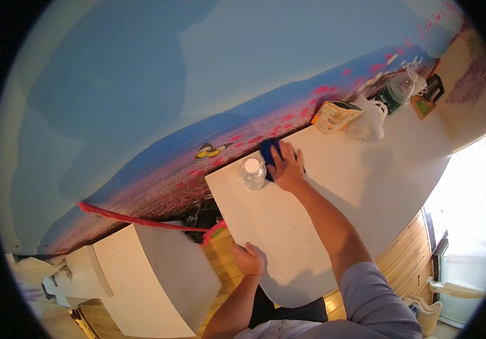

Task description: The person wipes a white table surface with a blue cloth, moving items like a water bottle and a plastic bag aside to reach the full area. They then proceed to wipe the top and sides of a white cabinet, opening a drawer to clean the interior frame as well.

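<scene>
My right hand [289,171] is pressed onto a dark blue cloth [271,148] near the wall-side edge of a white table [344,169]. Its fingers are spread over the cloth and hide part of it. Just left of the cloth, a clear plastic bottle with a white cap [252,173] stands upright. My left hand [249,259] is at the table's left edge, thumb toward the top and fingers along the side; it seems to grip the edge, though its fingertips are partly hidden.
Along the wall stand an orange-and-white pouch [335,118], a white plastic bag [368,120], a large clear bottle [397,91] and a dark-handled object [436,88]. A second white table or cabinet [128,279] lies to the left. A red strip [137,219] crosses the gap.
</scene>
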{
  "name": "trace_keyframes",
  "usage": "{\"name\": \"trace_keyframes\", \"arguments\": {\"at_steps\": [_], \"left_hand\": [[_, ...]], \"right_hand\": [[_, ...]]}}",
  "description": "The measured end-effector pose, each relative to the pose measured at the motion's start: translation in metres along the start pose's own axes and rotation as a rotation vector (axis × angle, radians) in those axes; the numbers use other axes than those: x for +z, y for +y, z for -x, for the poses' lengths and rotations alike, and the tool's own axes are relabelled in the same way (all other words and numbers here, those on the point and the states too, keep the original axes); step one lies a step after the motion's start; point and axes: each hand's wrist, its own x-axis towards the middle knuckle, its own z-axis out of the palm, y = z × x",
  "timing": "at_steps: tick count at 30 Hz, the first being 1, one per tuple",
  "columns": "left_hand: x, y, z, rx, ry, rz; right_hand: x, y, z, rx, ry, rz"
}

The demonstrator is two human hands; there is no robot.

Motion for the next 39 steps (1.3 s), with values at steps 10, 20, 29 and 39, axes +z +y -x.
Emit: {"name": "trace_keyframes", "arguments": {"at_steps": [10,20,29,39], "left_hand": [[0.003,-0.012,0.001,-0.051,0.002,0.017],[0.004,0.001,0.002,-0.053,0.032,0.045],[0.003,-0.021,-0.001,-0.012,-0.019,0.009],[0.008,-0.005,0.001,0.021,0.022,0.085]], "right_hand": [[-0.026,-0.027,0.084,0.043,0.081,-0.273],[-0.001,-0.095,0.054,0.022,0.460,-0.554],[-0.048,-0.029,0.057,0.287,0.379,-0.735],[-0.036,0.116,-0.027,0.570,0.473,-0.702]]}}
